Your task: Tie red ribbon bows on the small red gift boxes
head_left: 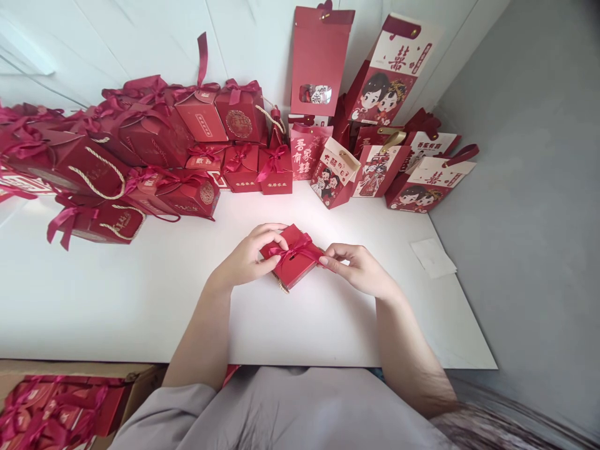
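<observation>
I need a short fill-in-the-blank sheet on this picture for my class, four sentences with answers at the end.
1. The held red box has its ribbon tied in a ____.
2. The ribbon at the box's right edge is pinched by the person's ____ hand.
3. A cardboard carton shows in the picture's bottom ____ corner.
4. White paper lies on the table near the ____ wall.
Missing words: bow; right; left; grey.
</observation>
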Demonstrator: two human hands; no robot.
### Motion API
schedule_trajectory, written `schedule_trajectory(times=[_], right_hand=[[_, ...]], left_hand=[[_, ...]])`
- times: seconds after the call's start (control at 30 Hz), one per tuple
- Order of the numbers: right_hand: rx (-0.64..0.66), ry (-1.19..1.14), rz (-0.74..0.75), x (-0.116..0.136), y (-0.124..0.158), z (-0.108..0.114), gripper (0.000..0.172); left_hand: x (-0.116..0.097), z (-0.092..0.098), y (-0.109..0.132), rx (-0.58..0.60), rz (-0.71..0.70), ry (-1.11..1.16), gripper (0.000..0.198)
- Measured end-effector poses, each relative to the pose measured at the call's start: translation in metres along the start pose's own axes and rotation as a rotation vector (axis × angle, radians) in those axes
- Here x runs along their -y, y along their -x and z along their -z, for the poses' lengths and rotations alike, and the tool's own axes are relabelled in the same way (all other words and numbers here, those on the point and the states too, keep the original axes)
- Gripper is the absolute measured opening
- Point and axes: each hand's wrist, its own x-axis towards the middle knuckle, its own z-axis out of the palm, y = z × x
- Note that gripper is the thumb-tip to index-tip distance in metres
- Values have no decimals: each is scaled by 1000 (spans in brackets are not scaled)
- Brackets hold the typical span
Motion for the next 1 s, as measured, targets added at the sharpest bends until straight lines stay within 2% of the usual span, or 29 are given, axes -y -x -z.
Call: schedule_trajectory(times=[0.17, 0.23, 0.37, 0.53, 0.73, 0.87, 1.0], right_hand=[[0, 7, 0, 1, 0, -1, 33], [3, 8, 1, 1, 0, -1, 33], [1, 21, -2, 0, -1, -1, 34], [2, 33, -6, -1, -2, -1, 35], [1, 33, -19, -3, -3, -2, 34], [1, 30, -27, -4, -3, -1, 34], [-4, 36, -33, -3, -3, -1, 34]], left_hand=[[-5, -9, -2, -133, -38, -110, 11], [-7, -9, -1, -151, -49, -162, 9], [-10, -5, 2, -131, -44, -257, 11], [-14, -1, 5, -161, -34, -383, 12], [-16, 3, 8, -150, -28, -446, 18], [-17, 8, 11, -147, 14, -420, 13], [-15, 13, 14, -95, 60, -324, 6]])
